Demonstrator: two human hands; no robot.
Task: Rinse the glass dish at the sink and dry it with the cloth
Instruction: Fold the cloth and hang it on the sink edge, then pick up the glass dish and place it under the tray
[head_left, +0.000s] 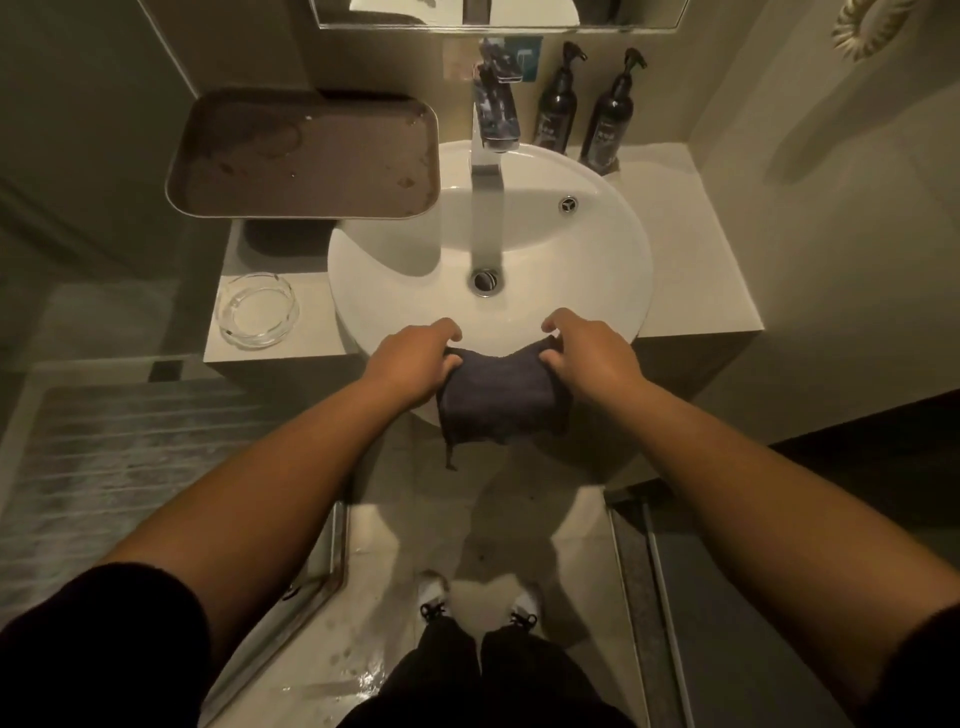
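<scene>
Glass dish (257, 309) clear, round, upright on counter (311, 332) | both hands' fingers (451, 332) pinching dark cloth (498, 410)

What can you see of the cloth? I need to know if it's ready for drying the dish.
The cloth is dark, navy or charcoal, with a soft towel-like nap. It is folded and draped over the front rim of the sink, most of it hanging down outside the bowl, with a loose tag or thread dangling at its lower left corner. The left hand grips its left upper edge and the right hand pinches its right upper edge. Whether it is wet cannot be told.
</scene>
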